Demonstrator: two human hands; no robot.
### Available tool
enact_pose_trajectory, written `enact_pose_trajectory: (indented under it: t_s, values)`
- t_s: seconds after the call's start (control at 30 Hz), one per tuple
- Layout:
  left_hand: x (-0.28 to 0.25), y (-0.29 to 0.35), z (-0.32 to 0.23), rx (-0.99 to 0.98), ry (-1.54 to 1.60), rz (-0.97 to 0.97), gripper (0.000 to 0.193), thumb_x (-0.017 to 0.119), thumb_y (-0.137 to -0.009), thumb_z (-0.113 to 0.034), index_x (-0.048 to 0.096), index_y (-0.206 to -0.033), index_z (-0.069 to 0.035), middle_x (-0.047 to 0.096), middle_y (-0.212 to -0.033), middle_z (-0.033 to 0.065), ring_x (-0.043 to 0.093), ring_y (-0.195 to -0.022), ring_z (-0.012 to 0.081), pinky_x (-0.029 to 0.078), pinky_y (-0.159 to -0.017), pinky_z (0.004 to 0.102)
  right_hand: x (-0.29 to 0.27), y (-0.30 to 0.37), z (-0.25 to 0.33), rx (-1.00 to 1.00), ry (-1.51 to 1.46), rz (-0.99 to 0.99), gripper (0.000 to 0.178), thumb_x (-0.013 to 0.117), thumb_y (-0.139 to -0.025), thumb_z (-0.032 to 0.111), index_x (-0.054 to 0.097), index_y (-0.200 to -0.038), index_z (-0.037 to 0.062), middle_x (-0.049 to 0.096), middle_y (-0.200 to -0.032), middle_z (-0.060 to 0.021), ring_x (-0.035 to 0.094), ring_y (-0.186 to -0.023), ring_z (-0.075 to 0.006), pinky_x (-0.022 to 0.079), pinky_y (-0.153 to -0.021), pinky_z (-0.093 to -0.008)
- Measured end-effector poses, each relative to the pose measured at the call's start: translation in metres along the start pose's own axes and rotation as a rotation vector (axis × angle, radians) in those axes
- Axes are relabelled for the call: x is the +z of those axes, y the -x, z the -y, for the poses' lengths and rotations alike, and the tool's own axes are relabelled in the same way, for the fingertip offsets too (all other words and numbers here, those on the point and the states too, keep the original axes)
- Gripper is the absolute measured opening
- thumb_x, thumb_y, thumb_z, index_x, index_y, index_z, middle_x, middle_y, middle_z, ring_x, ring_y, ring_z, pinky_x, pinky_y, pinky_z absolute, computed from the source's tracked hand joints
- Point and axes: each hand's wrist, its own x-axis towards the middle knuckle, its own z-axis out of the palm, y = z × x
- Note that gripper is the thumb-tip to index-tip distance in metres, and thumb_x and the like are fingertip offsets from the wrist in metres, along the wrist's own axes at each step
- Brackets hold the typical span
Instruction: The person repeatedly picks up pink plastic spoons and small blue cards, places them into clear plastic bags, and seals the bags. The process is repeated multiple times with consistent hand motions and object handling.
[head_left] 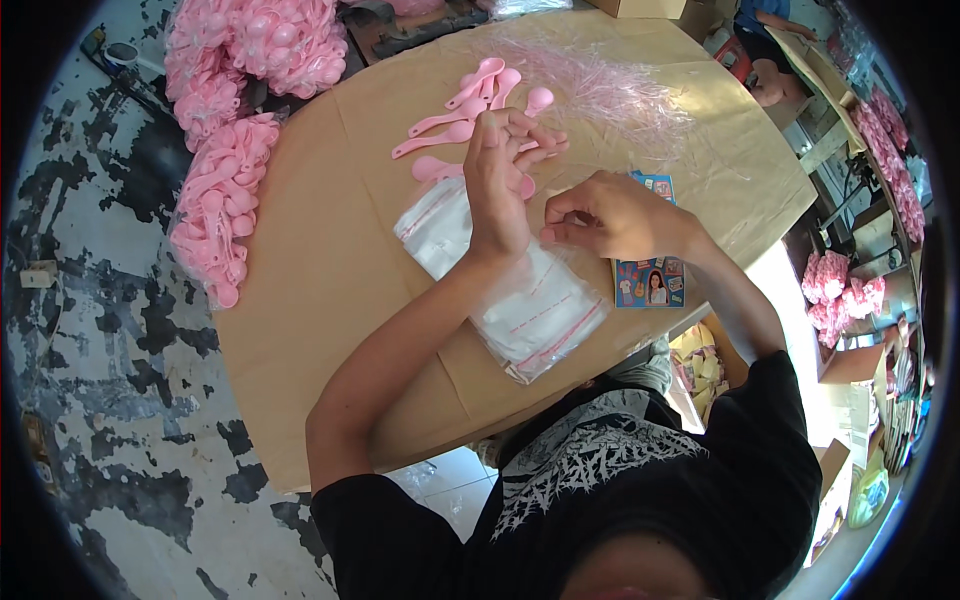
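My left hand [500,185] is raised over a stack of clear plastic bags [545,305], its fingers stretched out and apart. Just right of it, my right hand [615,217] is curled with thumb and fingertips together; whatever they pinch, if anything, is too small to make out. Beneath the right hand lies a blue printed card stack [650,285], partly covered by the wrist. Several pink plastic scoops [455,133] are spread beyond my left hand, and some are partly hidden behind its fingers.
A tangle of thin pinkish plastic strips [610,90] lies at the table's far side. Bulging bags of pink scoops [225,200] stand along the left edge of the brown-covered table [320,230]. Another person [765,75] is at the far right, near more pink bundles [840,295].
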Motion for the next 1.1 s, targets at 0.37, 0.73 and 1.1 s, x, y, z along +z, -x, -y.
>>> enact_pose_trajectory:
  t_s: [0.37,0.73,1.1]
  values:
    - [-0.007,0.001,0.0,0.192,-0.262,0.054,0.035,0.039,-0.101,-0.035,0.052,-0.1,-0.002,0.059,-0.09,0.0058,0.055,-0.076,0.0143,0.044,-0.074,0.0309,-0.058,0.021,-0.04,0.009,0.029,-0.311,0.016,0.055,-0.094,0.018,0.062,-0.092,0.0033,0.058,-0.071,-0.0051,0.053,-0.063,-0.0145,0.043,-0.061,-0.0317]
    - [0.006,0.007,0.003,-0.077,-0.39,0.451,0.03,0.061,-0.095,-0.024,0.062,-0.107,0.002,0.067,-0.1,0.0091,0.062,-0.097,0.017,0.048,-0.086,0.0339,-0.036,0.06,-0.018,0.12,-0.484,-0.506,0.015,0.055,-0.097,0.017,0.061,-0.097,0.0029,0.053,-0.078,0.0047,0.049,-0.072,-0.0049,0.041,-0.064,-0.0224]
    - [0.013,-0.008,0.002,-0.411,0.019,0.098,0.046,0.053,-0.1,-0.028,0.045,-0.137,-0.002,0.058,-0.125,0.0137,0.067,-0.092,0.0224,0.059,-0.082,0.0366,-0.025,0.097,-0.038,0.079,0.272,-0.091,0.024,0.074,-0.08,0.022,0.067,-0.098,0.0073,0.064,-0.102,-0.0081,0.06,-0.1,-0.0282,0.048,-0.086,-0.0399]
